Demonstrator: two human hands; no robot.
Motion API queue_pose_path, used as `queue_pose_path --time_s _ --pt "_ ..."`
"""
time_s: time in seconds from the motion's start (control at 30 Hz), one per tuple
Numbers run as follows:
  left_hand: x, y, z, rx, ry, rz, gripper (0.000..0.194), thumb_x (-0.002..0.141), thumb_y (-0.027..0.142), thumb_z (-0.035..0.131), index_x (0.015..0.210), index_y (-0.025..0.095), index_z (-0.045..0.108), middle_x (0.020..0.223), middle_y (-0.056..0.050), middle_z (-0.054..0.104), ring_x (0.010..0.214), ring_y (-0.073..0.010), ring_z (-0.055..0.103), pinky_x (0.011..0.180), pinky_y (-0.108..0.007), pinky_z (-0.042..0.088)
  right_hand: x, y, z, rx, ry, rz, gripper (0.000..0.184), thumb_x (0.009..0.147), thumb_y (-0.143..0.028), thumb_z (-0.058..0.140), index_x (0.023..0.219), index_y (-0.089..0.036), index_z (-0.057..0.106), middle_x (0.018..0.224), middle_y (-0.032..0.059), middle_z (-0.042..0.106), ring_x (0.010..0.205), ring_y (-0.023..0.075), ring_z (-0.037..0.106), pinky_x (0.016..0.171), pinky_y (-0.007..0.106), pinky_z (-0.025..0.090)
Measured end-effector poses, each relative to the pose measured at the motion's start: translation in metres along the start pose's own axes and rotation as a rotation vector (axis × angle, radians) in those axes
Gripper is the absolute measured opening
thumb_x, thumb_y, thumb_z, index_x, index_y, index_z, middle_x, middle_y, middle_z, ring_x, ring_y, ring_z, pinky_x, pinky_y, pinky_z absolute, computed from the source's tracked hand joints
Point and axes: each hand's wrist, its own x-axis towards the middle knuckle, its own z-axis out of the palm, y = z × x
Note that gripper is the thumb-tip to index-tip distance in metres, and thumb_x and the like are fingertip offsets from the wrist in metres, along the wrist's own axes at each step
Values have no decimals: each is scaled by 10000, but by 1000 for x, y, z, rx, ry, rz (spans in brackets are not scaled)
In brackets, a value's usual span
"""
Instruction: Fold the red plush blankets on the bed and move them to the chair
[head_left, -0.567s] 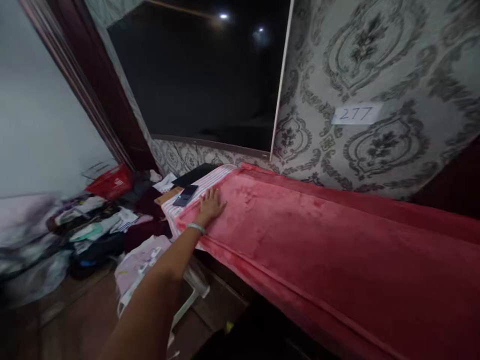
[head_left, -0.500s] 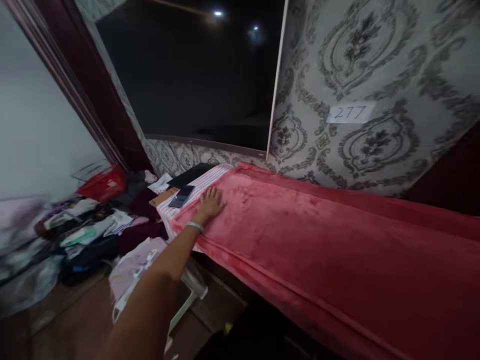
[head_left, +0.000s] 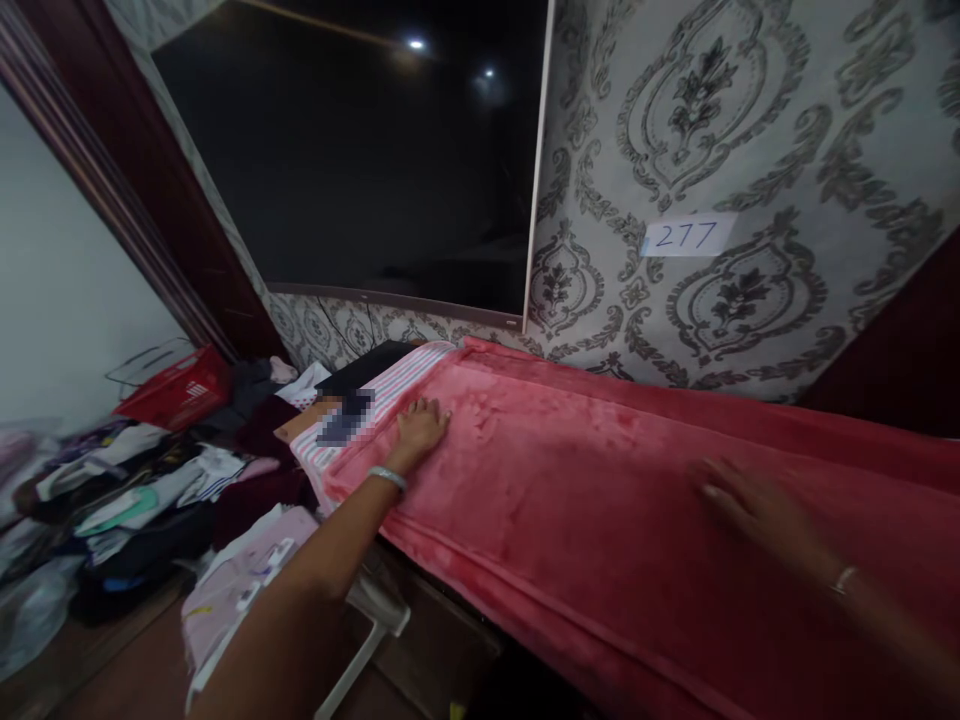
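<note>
Right hand (head_left: 759, 515) entered, fingers (head_left: 726, 500) blurred, possibly touching blanket (head_left: 555, 480).

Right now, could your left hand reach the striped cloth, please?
Probably yes: the left hand rests on the red cloth, close to the striped cloth, with nothing seen standing between them.

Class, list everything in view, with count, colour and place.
Blanket: one, red, centre to right
Striped cloth: one, multicoloured, under blanket's left end
Pixelated item: one, dark, on striped cloth
Flat item: one, black, behind striped cloth
Board: one, brown, left of pixelated item
Screen: one, black, upper middle
Paper: one, white, right of screen
Wallpaper: one pattern, grey, back wall
Basket: one, red, left
Clothes: many, mixed, left
Garment: one, pink, lower left
Frame: one, white, below blanket
Bracelets: two, pale, centre-left and lower right
Left hand: one, bare, flat on blanket
Right hand: one, bare, over blanket, contact unclear
</note>
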Motion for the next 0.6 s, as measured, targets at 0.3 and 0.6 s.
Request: queue_pose_path --time_s 0.3,0.6 --pt "90 17 -2 6 -139 111 606 1037 547 284 1561 265 398 1674 -108 312 1552 -285 263 1240 -571 192 -7 -37 54 -108 -69 22 627 1003 -498 230 1462 -223 556 1499 116 559 1395 325 502 1098 576 442" --pt "140 23 13 46 -140 89 650 1034 462 233 1621 183 261 1716 -133 162 1588 -300 114 1226 -664 132 -6 -53 31 -159 -118 49 532 1060 -413 270 1501 -252 521 1564 88 489 1432 289 461 1117 537 441"
